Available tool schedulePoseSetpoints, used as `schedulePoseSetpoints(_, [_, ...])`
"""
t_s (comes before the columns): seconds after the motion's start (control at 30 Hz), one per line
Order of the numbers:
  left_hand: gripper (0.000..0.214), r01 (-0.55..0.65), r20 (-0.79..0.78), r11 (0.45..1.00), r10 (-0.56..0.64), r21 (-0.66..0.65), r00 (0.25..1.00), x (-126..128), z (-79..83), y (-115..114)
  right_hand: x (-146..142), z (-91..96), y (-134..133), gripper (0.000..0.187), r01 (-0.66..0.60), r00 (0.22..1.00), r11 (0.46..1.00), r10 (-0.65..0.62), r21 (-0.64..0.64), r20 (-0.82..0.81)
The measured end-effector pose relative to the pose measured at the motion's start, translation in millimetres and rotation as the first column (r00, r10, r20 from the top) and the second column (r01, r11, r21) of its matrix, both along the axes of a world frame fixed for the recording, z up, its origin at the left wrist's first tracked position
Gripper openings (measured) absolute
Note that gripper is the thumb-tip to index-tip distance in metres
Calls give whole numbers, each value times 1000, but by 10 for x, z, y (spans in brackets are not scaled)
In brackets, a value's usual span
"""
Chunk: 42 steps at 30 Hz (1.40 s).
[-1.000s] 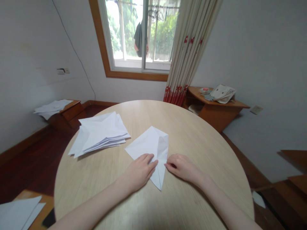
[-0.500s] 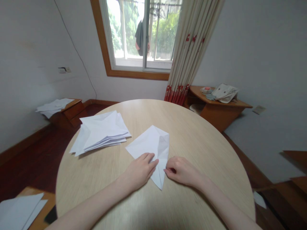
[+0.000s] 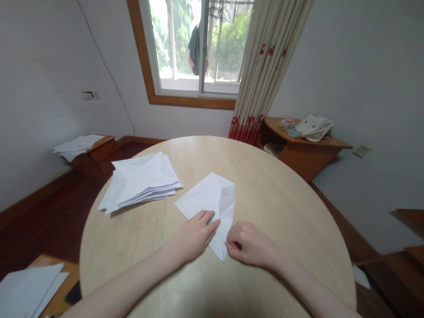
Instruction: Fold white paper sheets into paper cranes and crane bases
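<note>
A partly folded sheet of white paper [image 3: 205, 194] lies on the round wooden table [image 3: 285, 203], its narrow point towards me. My left hand [image 3: 198, 232] rests flat across its lower part, fingers stretched out and touching the paper. At the lower right edge, my right hand [image 3: 247, 243] is curled closed, thumb and forefinger at the folded edge near the point. Its other fingers are tucked in, and what is between the fingertips is partly hidden. To the left sits a stack of creased white papers [image 3: 142, 179].
More white sheets [image 3: 29, 287] lie on a low wooden surface at the lower left, and others [image 3: 79, 143] on a small cabinet by the wall. A corner desk [image 3: 308, 148] holding a cloth bag [image 3: 314, 127] stands beyond the table, right of the curtain [image 3: 265, 66].
My right hand has slid slightly towards me along the paper's right edge. My left hand stays on the paper. The whole view has shifted a little.
</note>
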<state>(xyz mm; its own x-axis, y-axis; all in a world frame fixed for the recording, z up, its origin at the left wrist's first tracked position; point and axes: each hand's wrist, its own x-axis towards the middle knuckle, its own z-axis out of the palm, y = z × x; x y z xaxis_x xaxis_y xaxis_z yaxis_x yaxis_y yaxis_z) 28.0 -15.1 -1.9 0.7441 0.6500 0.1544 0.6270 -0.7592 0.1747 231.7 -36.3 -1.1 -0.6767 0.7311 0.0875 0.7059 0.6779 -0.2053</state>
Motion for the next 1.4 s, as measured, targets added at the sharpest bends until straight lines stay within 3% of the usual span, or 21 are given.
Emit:
schedulePoseSetpoints(0.33, [29,-1,13,1000,1,-11,1000,-4,8,-5,-91,74,-116,23,-40,999,997,42,-64,24])
schedulePoseSetpoints(0.97, [30,-4,17,1000,5,-22,1000,-16,7,-3,-67,19,-114,27,-75,996,987,66,-141,-68])
schedulePoseSetpoints(1.1, [32,6,-10,1000,-6,3,1000,-36,13,13,12,86,-23,29,39,982,998,-49,-59,-182])
schedulePoseSetpoints(1.23, [32,17,-14,999,-16,37,1000,-47,35,16,67,182,45,17,178,948,984,-173,-8,-268])
schedulePoseSetpoints(1.4, [30,10,-22,1000,-9,27,1000,-40,80,15,16,145,-60,23,145,971,989,-137,24,-196])
